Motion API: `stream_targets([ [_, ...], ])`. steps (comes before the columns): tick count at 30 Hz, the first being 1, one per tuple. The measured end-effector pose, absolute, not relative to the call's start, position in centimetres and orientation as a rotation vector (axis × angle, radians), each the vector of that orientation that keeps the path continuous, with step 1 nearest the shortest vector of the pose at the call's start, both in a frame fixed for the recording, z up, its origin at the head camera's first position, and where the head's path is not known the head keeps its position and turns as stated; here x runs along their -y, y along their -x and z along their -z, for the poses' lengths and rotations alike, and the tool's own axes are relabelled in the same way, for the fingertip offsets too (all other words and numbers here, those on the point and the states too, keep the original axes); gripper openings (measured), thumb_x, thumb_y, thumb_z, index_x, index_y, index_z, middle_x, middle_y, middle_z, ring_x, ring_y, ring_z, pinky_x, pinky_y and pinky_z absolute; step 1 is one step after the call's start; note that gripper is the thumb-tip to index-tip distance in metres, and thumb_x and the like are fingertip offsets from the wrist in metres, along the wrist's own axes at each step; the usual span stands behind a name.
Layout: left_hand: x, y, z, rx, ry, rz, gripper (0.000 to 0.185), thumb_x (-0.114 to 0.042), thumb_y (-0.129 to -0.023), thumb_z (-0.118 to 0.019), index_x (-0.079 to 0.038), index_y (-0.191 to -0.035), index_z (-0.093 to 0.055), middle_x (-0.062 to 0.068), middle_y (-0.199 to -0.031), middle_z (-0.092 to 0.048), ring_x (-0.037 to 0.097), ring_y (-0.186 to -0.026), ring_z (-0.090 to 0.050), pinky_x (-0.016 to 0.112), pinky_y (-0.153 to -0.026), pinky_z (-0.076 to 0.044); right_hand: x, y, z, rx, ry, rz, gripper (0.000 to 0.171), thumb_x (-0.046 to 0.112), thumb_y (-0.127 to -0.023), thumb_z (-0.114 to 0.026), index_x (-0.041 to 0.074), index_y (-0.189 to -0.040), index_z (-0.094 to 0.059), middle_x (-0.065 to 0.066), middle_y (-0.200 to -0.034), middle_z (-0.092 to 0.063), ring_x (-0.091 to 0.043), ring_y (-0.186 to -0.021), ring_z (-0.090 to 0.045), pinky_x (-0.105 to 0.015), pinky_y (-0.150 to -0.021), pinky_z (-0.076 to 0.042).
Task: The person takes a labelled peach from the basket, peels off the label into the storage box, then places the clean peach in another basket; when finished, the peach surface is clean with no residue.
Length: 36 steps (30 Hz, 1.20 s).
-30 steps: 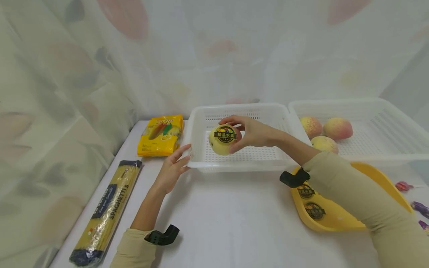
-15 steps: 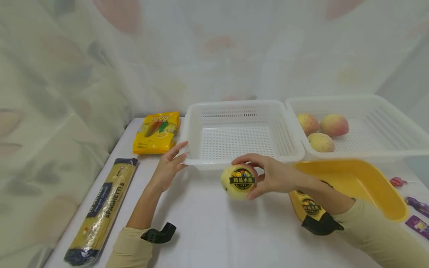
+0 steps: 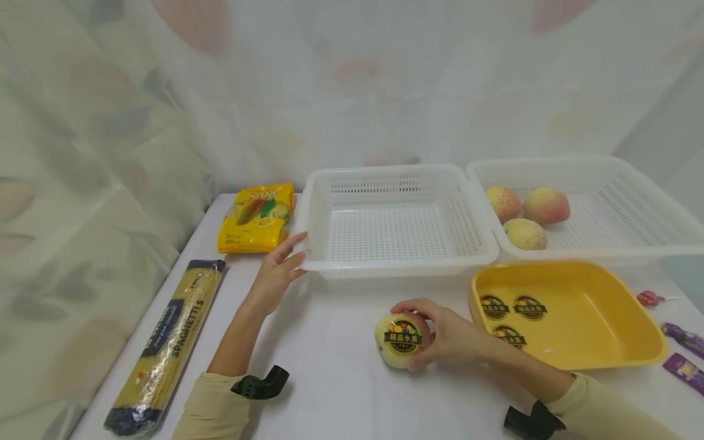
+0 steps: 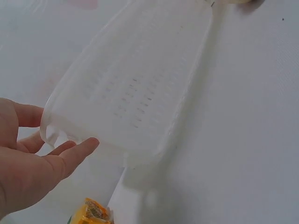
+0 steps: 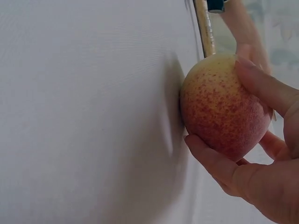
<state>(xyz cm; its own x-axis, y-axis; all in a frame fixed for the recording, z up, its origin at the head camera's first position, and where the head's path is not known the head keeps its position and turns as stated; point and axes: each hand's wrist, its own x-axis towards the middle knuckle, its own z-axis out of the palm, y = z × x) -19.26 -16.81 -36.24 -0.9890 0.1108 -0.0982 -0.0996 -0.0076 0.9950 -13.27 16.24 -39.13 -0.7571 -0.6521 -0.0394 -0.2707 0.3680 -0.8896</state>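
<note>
Item: one round yellow-pink peach bearing a dark round label (image 3: pixel 399 339), gripped in my right hand (image 3: pixel 448 335), fingers curled round its side. Change: a second ago I held it over the empty white perforated plastic basket (image 3: pixel 393 261); since then I have drawn it back out and down, and it now sits on the white tabletop (image 3: pixel 341 379) in front of that basket and just left of the yellow plastic tray (image 3: pixel 572 357). I judge the fruit is being set down here, not binned. My left hand (image 3: pixel 275 275) has kept its place, fingers straight and relaxed against the basket's near-left corner, gripping nothing. View notes: the head view alone shows the label, the three peaches (image 3: pixel 525 233) in the second white basket, and the stickers in the tray. The right wrist view shows the peach's speckled red side (image 5: pixel 219 109) touching the table. The left wrist view shows my fingertips (image 4: pixel 86 145) just under the basket rim (image 4: pixel 51 126).
</note>
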Motion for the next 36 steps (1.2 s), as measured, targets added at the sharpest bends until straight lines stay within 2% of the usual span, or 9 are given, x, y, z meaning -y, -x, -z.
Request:
stream_targets([
  [3,16.7,18.8,35.5,-2.294,0.032,-2.056,0.052,-0.017,-0.100,-0.050,-0.014,-0.149,-0.033,0.006,-0.153,-0.025,0.028,-0.133,-0.035,0.041,-0.105,-0.036,-16.3,13.1,39.3,-2.282,0.837,1.322,0.079,0.025,-0.063,-0.090,0.019,-0.131,-0.051,0.004,-0.128,-0.052,-0.021,-0.117,-0.046,-0.035,-0.098,-0.038],
  [7,15.8,17.4,33.6,-2.582,0.038,-2.127,0.053,-0.017,-0.097,-0.058,-0.016,-0.146,-0.038,0.002,-0.150,-0.032,0.019,-0.135,-0.032,0.036,-0.105,-0.036,-16.3,12.9,39.3,-2.297,0.862,1.303,0.080,0.027,-0.064,-0.089,0.020,-0.133,-0.049,0.004,-0.130,-0.050,-0.020,-0.117,-0.045,-0.034,-0.096,-0.039],
  [12,12.8,15.0,31.8,-2.515,-0.474,-2.231,0.054,0.001,-0.091,-0.061,-0.003,-0.141,-0.041,0.005,-0.142,-0.043,0.020,-0.129,-0.041,0.031,-0.100,-0.042,-16.5,12.8,39.3,-2.294,0.858,1.313,0.080,0.025,-0.064,-0.089,0.019,-0.133,-0.049,0.000,-0.131,-0.050,-0.020,-0.112,-0.046,-0.029,-0.084,-0.046],
  [14,11.4,14.1,31.9,-2.430,-0.657,-2.108,0.058,0.002,-0.088,-0.064,-0.003,-0.141,-0.041,0.007,-0.141,-0.044,0.024,-0.128,-0.042,0.031,-0.099,-0.043,-16.6,12.8,39.4,-2.298,0.866,1.319,0.080,0.025,-0.065,-0.089,0.019,-0.134,-0.048,-0.001,-0.131,-0.050,-0.020,-0.110,-0.046,-0.028,-0.080,-0.047],
  [17,9.6,13.3,33.1,-2.370,-0.781,-1.867,0.065,-0.004,-0.085,-0.071,-0.007,-0.142,-0.041,0.006,-0.143,-0.042,0.023,-0.129,-0.040,0.030,-0.099,-0.043,-16.7,12.8,39.5,-2.284,0.864,1.336,0.081,0.025,-0.065,-0.089,0.017,-0.134,-0.048,-0.003,-0.131,-0.050,-0.021,-0.108,-0.047,-0.029,-0.077,-0.050],
  [21,8.0,13.0,35.2,-2.325,-0.812,-1.582,0.075,-0.018,-0.080,-0.079,-0.016,-0.144,-0.041,0.000,-0.143,-0.040,0.023,-0.129,-0.038,0.032,-0.099,-0.043,-16.8,12.8,39.5,-2.253,0.842,1.356,0.081,0.024,-0.066,-0.088,0.016,-0.135,-0.046,-0.005,-0.132,-0.048,-0.023,-0.109,-0.046,-0.030,-0.077,-0.052],
  [25,7.2,12.9,37.3,-2.257,-0.828,-1.393,0.087,-0.023,-0.073,-0.084,-0.017,-0.145,-0.037,0.000,-0.142,-0.036,0.025,-0.131,-0.034,0.033,-0.099,-0.043,-16.9,12.6,39.6,-2.247,0.835,1.375,0.082,0.023,-0.067,-0.088,0.016,-0.137,-0.045,-0.006,-0.132,-0.046,-0.025,-0.111,-0.045,-0.029,-0.078,-0.053],
  [32,6.5,12.7,39.3,-2.256,-0.818,-1.373,0.091,-0.013,-0.069,-0.087,-0.014,-0.145,-0.037,0.004,-0.134,-0.043,0.023,-0.119,-0.045,0.024,-0.089,-0.047,-16.9,12.6,39.8,-2.240,0.865,1.420,0.083,0.021,-0.068,-0.087,0.014,-0.138,-0.043,-0.007,-0.133,-0.044,-0.026,-0.116,-0.045,-0.029,-0.080,-0.054],
  [36,6.4,12.8,39.5,-2.264,-0.810,-1.396,0.088,-0.007,-0.068,-0.087,-0.013,-0.143,-0.040,0.004,-0.128,-0.048,0.023,-0.115,-0.049,0.024,-0.088,-0.048,-17.3,12.5,39.3,-2.276,0.833,1.386,0.080,0.028,-0.069,-0.086,0.017,-0.136,-0.044,-0.003,-0.134,-0.044,-0.025,-0.122,-0.042,-0.033,-0.089,-0.050],
])
